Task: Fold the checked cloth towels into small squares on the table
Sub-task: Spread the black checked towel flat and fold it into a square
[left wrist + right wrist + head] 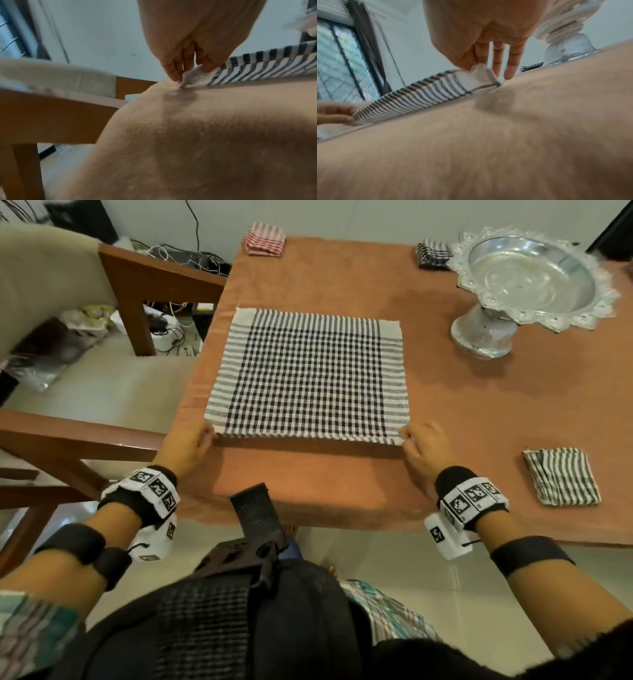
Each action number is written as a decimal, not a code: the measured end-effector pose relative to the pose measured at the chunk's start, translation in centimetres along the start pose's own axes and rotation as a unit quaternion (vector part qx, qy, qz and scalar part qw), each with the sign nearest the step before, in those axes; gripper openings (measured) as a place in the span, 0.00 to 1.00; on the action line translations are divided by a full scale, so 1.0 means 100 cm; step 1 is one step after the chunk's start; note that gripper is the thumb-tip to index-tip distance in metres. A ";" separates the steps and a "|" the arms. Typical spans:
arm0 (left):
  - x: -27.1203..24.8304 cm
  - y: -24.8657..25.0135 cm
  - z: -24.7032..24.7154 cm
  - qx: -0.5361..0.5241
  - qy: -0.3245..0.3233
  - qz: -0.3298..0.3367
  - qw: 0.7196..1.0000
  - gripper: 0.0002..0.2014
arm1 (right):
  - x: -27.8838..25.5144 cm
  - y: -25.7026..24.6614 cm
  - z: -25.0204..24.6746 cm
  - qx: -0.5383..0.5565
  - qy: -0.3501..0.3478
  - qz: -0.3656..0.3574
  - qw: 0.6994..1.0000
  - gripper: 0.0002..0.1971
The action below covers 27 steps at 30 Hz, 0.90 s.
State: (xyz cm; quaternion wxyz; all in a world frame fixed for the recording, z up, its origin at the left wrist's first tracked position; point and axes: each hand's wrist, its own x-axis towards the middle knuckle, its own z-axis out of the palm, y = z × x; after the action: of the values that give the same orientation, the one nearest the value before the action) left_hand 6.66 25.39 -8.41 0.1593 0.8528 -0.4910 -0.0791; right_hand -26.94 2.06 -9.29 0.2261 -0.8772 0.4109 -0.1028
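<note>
A black-and-white checked towel [308, 374] lies spread flat on the orange-covered table [445, 412]. My left hand [202, 436] pinches its near left corner [190, 77] between thumb and fingers. At the near right corner [481, 75], my right hand [411, 436] pinches the cloth with thumb and forefinger, the other fingers [510, 67] pointing straight down. The near edge [419, 100] is lifted a little off the table between both hands.
Folded towels lie around: a red one [265, 238] at the far left, a dark one [433, 253] at the back, a striped one [561, 475] at the near right. A silver pedestal bowl [527, 275] stands at the far right. A wooden chair [102, 285] stands left of the table.
</note>
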 end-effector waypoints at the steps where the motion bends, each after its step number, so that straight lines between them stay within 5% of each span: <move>1: 0.003 0.002 -0.004 -0.041 0.020 -0.027 0.999 0.06 | 0.005 -0.001 -0.003 0.024 0.018 0.006 1.000 0.10; 5: 0.029 0.013 -0.016 -0.231 0.054 -0.096 0.967 0.04 | 0.031 -0.008 -0.014 0.116 0.025 0.028 0.993 0.08; 8: 0.062 0.014 -0.019 -0.341 0.055 -0.136 0.929 0.11 | 0.054 -0.010 -0.021 0.317 0.010 0.121 0.941 0.16; 11: 0.097 0.011 -0.022 -0.368 0.065 -0.154 0.915 0.12 | 0.081 -0.009 -0.032 0.408 0.001 0.155 0.900 0.17; 13: 0.124 0.010 -0.023 -0.374 0.073 -0.160 0.911 0.10 | 0.101 -0.004 -0.041 0.386 -0.015 0.131 0.913 0.17; 17: 0.179 0.007 -0.020 -0.358 0.056 -0.177 0.915 0.08 | 0.148 0.007 -0.039 0.203 0.032 0.147 0.968 0.11; 19: 0.211 0.001 -0.017 -0.335 0.043 -0.182 0.924 0.04 | 0.176 0.005 -0.035 0.197 0.072 0.189 0.959 0.05; 23: 0.272 -0.002 -0.010 -0.286 0.009 -0.179 0.941 0.10 | 0.235 0.005 -0.022 0.266 0.125 0.268 0.917 0.09; 27: 0.323 -0.002 -0.008 -0.178 -0.014 -0.166 0.970 0.09 | 0.287 0.010 -0.013 0.283 0.090 0.324 0.898 0.09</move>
State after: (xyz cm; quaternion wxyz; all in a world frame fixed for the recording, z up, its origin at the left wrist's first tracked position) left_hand 23.40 -2.20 -7.08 0.2864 0.8792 -0.3223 -0.2026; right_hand -9.68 -20.91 -8.78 0.4474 -0.5820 0.6445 -0.2139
